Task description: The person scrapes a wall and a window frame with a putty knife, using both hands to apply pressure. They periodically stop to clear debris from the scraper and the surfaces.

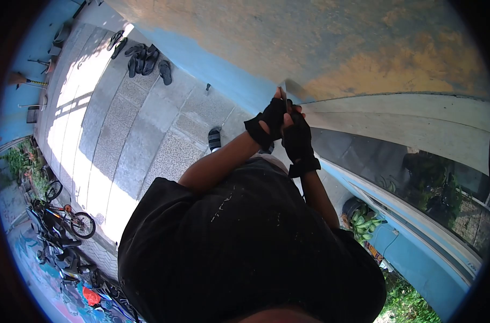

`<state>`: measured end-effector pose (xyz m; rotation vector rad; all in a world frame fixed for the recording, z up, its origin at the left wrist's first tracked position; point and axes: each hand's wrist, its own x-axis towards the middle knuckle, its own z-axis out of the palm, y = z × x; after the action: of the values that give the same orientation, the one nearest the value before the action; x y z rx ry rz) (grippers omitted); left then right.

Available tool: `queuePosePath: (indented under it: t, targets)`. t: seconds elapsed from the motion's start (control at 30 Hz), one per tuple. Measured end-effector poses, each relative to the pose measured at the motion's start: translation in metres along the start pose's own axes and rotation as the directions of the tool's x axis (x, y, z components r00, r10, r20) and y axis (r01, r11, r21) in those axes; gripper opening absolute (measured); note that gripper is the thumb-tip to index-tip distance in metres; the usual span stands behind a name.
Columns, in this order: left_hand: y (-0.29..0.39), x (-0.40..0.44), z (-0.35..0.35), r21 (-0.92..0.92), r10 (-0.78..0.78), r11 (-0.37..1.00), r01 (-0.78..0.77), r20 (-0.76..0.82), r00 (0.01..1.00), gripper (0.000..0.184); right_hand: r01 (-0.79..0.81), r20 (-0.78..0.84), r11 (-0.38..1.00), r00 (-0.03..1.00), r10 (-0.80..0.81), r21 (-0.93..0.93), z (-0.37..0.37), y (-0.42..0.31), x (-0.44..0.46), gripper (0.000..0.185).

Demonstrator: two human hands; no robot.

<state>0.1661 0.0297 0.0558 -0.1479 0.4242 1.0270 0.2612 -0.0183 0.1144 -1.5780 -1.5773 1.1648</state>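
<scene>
Both hands wear black fingerless gloves and meet close together in front of the wall, which is patched brown and grey above pale blue paint. My left hand is closed, with its fingers at a thin, flat scraper that looks like a putty knife. Just to the right, my right hand is also closed around the scraper's lower end. The blade is blurred and lies at the wall, right above a pale ledge. Its handle is mostly hidden by the fingers.
A pale wooden ledge runs above a dark window on the right. Below stands a potted plant. Several dark sandals lie on the paved floor. Bicycles and motorbikes stand at lower left.
</scene>
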Motion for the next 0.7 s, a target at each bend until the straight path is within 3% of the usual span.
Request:
queuePosePath:
  t: [0.03,0.1,0.2,0.27,0.3,0.37,0.53,0.6,0.7]
  targets:
    - [-0.008,-0.001,0.002,-0.011,-0.041,0.999,0.042,0.036,0.999,0.061,-0.116,0.007,0.990,0.993,0.115,0.086,-0.006,-0.004,-0.003,0.033]
    - [-0.008,-0.005,-0.001,-0.023,-0.080,0.996,0.082,0.064,0.995,0.062,-0.165,0.070,0.981,0.985,0.158,0.104,-0.007,-0.014,0.000,0.035]
    - [-0.003,-0.003,-0.005,-0.047,-0.084,0.995,0.089,0.092,0.992,0.063,-0.086,-0.022,0.996,0.996,0.085,-0.021,0.002,-0.015,0.001,0.035]
    - [-0.006,0.001,-0.004,0.026,0.011,1.000,-0.014,0.123,0.992,0.063,0.178,-0.100,0.980,0.977,-0.186,-0.084,0.002,-0.006,0.006,0.034]
    - [-0.013,-0.001,-0.005,0.027,0.000,1.000,-0.004,0.118,0.993,0.063,0.168,-0.106,0.982,0.979,-0.176,-0.082,-0.004,-0.004,0.000,0.034]
    - [-0.018,-0.005,0.014,-0.006,-0.060,0.998,0.060,-0.011,0.998,0.064,-0.178,0.064,0.981,0.983,0.173,0.078,-0.022,-0.010,-0.005,0.035]
    - [-0.006,0.008,-0.003,-0.042,0.009,0.999,-0.009,0.013,1.000,0.062,-0.181,0.084,0.979,0.981,0.174,0.092,-0.011,-0.011,0.010,0.033]
    - [0.007,0.009,-0.007,-0.055,0.064,0.996,-0.063,0.004,0.998,0.061,0.049,0.051,0.986,0.998,-0.041,-0.157,0.004,0.006,0.028,0.033]
    - [0.000,0.001,0.003,0.068,0.130,0.989,-0.132,0.024,0.991,0.062,-0.017,0.039,0.991,0.999,0.022,-0.132,-0.003,-0.009,0.012,0.033]
